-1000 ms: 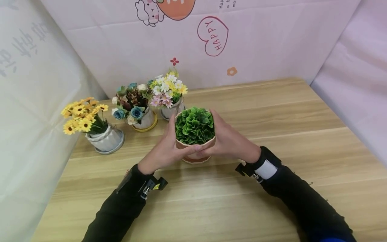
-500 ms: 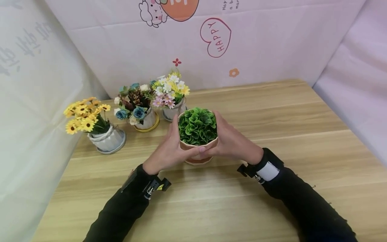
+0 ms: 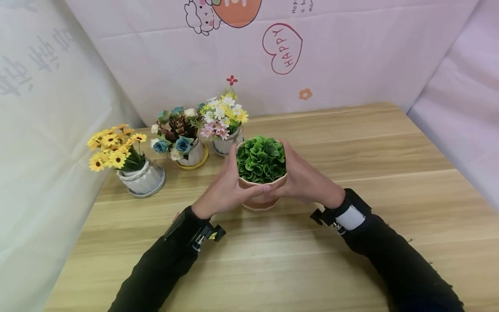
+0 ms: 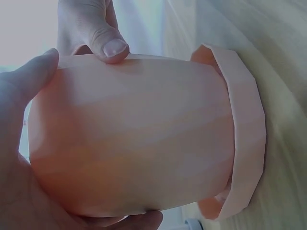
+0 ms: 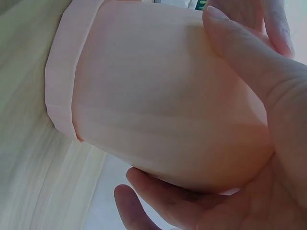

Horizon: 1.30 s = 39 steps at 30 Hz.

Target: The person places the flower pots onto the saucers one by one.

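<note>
Both hands wrap the pink pot (image 3: 262, 190) of green leaves: my left hand (image 3: 224, 190) and right hand (image 3: 304, 180) curl round its sides, thumbs meeting in front. It stands on its saucer (image 4: 244, 129) mid-table (image 3: 370, 143), beside three flower pots (image 3: 187, 143).

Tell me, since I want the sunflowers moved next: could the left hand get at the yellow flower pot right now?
Probably not yet: the left hand grips the pink pot together with the right hand. Once freed, open table leads to the yellow flower pot.
</note>
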Tool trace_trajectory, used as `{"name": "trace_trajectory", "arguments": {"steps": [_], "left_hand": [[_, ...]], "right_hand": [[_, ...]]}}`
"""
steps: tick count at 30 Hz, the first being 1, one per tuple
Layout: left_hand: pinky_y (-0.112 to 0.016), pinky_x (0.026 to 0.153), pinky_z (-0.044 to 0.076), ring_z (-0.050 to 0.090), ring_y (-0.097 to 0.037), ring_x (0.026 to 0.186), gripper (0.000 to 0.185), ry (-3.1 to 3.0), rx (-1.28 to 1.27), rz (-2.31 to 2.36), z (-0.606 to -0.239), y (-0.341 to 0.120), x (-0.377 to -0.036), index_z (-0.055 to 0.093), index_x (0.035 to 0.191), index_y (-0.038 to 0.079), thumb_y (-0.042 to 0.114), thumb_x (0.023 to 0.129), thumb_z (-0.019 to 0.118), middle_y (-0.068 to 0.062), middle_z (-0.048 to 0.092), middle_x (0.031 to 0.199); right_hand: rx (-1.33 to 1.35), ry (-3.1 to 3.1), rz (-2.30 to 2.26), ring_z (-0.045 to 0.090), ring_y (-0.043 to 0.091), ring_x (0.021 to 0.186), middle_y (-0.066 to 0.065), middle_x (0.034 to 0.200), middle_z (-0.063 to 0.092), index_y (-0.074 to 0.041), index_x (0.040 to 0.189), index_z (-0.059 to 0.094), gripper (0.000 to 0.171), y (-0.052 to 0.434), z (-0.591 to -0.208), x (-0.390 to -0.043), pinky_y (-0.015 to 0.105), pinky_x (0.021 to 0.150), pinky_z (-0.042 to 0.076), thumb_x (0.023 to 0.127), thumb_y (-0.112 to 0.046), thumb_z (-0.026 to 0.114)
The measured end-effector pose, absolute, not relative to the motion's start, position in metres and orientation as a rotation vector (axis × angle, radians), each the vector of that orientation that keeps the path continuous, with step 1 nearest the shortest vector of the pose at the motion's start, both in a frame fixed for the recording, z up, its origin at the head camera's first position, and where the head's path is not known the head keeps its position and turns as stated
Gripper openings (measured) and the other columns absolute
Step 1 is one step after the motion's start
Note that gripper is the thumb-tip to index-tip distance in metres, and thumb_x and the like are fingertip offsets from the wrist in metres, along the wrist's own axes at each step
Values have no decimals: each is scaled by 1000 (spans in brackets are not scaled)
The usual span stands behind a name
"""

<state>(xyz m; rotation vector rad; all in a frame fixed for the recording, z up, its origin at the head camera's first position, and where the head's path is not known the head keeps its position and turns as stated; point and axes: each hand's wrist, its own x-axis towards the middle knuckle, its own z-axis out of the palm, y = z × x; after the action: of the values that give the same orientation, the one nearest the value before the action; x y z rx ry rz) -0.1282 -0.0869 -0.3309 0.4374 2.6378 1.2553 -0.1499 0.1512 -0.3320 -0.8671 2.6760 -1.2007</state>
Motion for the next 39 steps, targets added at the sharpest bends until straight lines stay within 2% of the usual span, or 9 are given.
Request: {"name": "trace_trajectory", "arguments": {"steps": [4, 7, 15, 20, 27, 31, 39], "left_hand": [[-64, 128, 27, 4, -33, 165, 136, 2638, 488, 1278, -332, -81, -136, -26, 165, 30, 62, 86, 81, -9, -17, 178], [-64, 129, 24, 2, -32, 165, 136, 2633, 515, 1313, -333, -77, -143, -27, 164, 34, 60, 86, 82, -6, -19, 178], [-60, 133, 16, -8, -29, 166, 137, 2620, 522, 1284, -334, -66, -161, -27, 165, 22, 63, 88, 79, -6, -26, 176], [-59, 133, 13, -6, -27, 166, 138, 2596, 514, 1284, -334, -58, -175, -27, 165, 20, 63, 87, 79, -9, -22, 177], [-57, 133, 16, 3, -31, 166, 134, 2557, 505, 1335, -336, -48, -198, -20, 168, 19, 57, 88, 81, -14, -9, 179], [-55, 134, 17, 3, -30, 167, 131, 2536, 526, 1369, -338, -42, -210, -17, 168, 18, 55, 90, 80, -14, -8, 179], [-55, 136, 12, -7, -29, 167, 123, 2492, 504, 1353, -335, -36, -227, -27, 165, 20, 53, 99, 71, -8, -22, 177]], "right_hand": [[-871, 2673, -1222, 43, 30, 149, 17, 161, 40, -7, 164, 14, 130, 157, -334, -157, 53, 124, 40, 70, -30, 102], [-872, 2674, -1230, 44, 31, 148, 18, 159, 41, -6, 163, 15, 130, 161, -334, -162, 53, 123, 41, 69, -28, 102], [-873, 2668, -1262, 43, 30, 149, 16, 160, 40, -7, 162, 17, 128, 173, -334, -179, 54, 126, 37, 68, -27, 103], [-859, 2654, -1290, 42, 29, 149, 12, 161, 39, -10, 162, 16, 129, 179, -336, -191, 54, 127, 35, 68, -25, 103], [-759, 2695, -1235, 46, 33, 145, 17, 157, 42, -7, 160, 17, 124, 188, -335, -207, 57, 123, 40, 71, -26, 101], [-682, 2709, -1216, 46, 34, 146, 18, 158, 42, -7, 158, 18, 121, 193, -335, -216, 57, 121, 41, 73, -29, 100], [-720, 2736, -1284, 45, 32, 147, 16, 160, 42, -7, 162, 18, 122, 195, -337, -237, 54, 124, 38, 72, -24, 100]]}}
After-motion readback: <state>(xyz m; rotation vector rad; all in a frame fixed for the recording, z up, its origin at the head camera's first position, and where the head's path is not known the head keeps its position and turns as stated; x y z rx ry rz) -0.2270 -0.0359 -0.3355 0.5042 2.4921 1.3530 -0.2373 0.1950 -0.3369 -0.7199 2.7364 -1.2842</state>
